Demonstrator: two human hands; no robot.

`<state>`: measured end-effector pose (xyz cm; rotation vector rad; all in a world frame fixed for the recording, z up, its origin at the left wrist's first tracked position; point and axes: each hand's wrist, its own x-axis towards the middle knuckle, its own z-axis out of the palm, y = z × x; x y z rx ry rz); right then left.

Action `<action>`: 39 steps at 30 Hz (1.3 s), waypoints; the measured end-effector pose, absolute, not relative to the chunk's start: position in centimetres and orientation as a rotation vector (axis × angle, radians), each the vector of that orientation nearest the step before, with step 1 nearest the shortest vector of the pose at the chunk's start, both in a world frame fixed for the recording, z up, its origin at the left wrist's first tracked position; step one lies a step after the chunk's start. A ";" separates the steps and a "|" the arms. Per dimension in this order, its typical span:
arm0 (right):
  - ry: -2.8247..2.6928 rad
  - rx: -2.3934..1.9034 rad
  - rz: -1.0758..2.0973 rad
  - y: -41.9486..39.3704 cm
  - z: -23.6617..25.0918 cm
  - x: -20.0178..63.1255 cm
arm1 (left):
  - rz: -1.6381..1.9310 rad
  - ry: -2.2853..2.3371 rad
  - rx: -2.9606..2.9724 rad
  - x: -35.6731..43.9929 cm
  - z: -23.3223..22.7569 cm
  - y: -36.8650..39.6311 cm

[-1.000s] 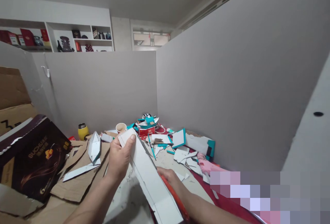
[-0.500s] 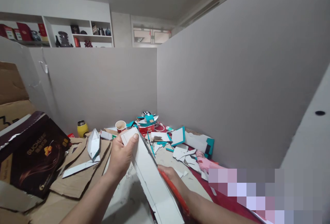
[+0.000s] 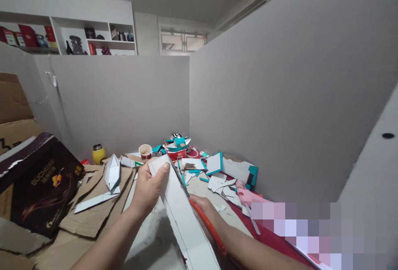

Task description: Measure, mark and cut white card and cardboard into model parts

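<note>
My left hand [image 3: 152, 185] grips the upper end of a long white cardboard strip [image 3: 183, 224], thumb on top and fingers underneath. The strip slants down toward me and carries thin lines along its length. On its right edge lie scissors with a red handle [image 3: 208, 226], held in my right hand [image 3: 202, 206]. Their dark blades run up along the strip's edge toward my left thumb. Most of the right hand's fingers are hidden behind the strip and handle. Below the strip is the pale, stained work surface [image 3: 149, 237].
On the left lie brown cardboard sheets [image 3: 90, 216], a folded white paper piece [image 3: 112, 172] and a dark printed box [image 3: 46, 183]. Behind stand a yellow jar [image 3: 98, 154] and a paper cup [image 3: 145, 151]. White and teal scraps [image 3: 222, 185] and a pink object [image 3: 245, 195] lie right. Grey partitions [image 3: 124, 100] enclose the table.
My left hand and the strip's upper end have shifted very slightly right. The red scissors handle has moved a little, still at the strip's right edge. Both holds are unchanged.
</note>
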<state>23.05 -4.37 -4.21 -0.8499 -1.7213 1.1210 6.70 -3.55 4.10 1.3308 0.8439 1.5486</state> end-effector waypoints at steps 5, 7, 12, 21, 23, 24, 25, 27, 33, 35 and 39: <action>-1.657 -0.872 1.197 -4.7 -4.1 22.9 | 1.544 0.853 1.335 6.7 4.2 -3.5; -1.626 -0.877 1.228 -4.7 -4.3 22.8 | 1.548 0.853 1.340 6.7 4.3 -3.5; -1.669 -0.884 1.154 -4.6 -4.7 22.9 | 1.547 0.856 1.340 6.5 4.5 -3.6; -1.824 -0.870 0.935 -4.0 -3.9 23.7 | 1.436 0.822 1.346 6.8 4.0 -3.4; -1.832 -0.859 0.941 -4.1 -3.9 23.7 | 1.434 0.820 1.337 6.9 3.9 -3.3; -1.826 -0.857 0.953 -4.1 -3.9 23.7 | 1.435 0.820 1.332 6.9 3.9 -3.3; -1.813 -0.855 0.970 -4.2 -3.9 23.6 | 1.433 0.819 1.328 6.9 3.8 -3.3; -1.774 -0.852 1.013 -4.5 -3.7 23.5 | 1.419 0.816 1.319 6.9 3.9 -3.3; -1.500 -0.886 1.127 -4.6 -2.3 23.8 | 1.316 0.833 1.294 7.5 3.7 -3.6; -1.441 -0.842 1.158 -4.1 -2.1 24.1 | 1.267 0.847 1.295 7.8 3.5 -3.7; -1.392 -0.789 1.222 -3.4 -2.0 24.3 | 1.123 0.872 1.322 8.4 3.0 -3.9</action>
